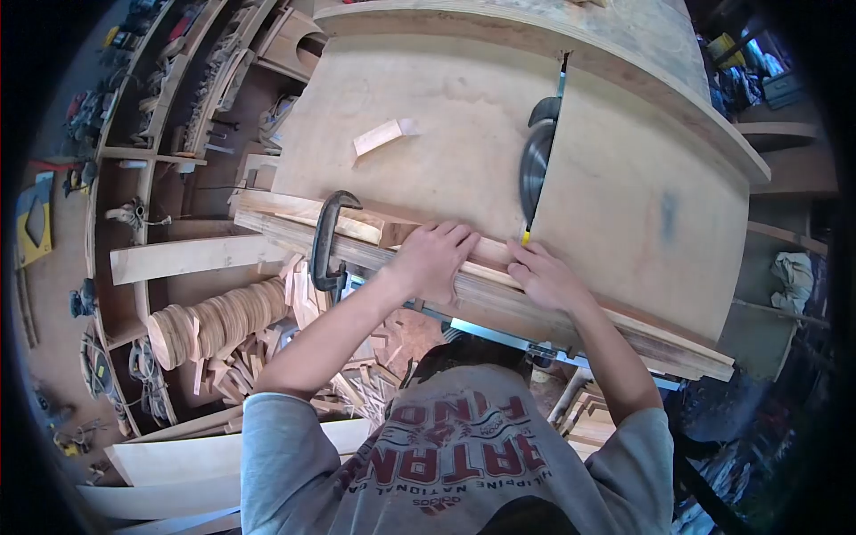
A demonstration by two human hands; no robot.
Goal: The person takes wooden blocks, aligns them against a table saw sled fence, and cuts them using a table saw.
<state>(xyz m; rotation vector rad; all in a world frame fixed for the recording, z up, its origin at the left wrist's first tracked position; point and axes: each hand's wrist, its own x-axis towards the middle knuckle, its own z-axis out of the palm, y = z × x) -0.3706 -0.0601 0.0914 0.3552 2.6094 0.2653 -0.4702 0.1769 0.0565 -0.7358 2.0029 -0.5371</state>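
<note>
My left hand (434, 259) is closed over a narrow wooden strip (492, 252) lying along the front edge of a plywood saw table (428, 107). My right hand (546, 275) grips the same strip farther right, its thumb and fingers bent over the wood. Just beyond the right fingertips, a small yellow piece (525, 238) sits at the near end of the blade slot; I cannot make out what it is. The circular saw blade (535, 169) stands up through the slot, apart from both hands. Left of my left hand, a C-clamp (328, 239) holds a wooden block (392, 230) to the front board.
A loose wood offcut (379, 137) lies on the table's left side. A wooden crosspiece (660, 89) spans the back. Stacked round wooden discs (218, 321) and scrap pieces lie below left, beside shelving (120, 241). A handsaw (36, 218) lies at far left.
</note>
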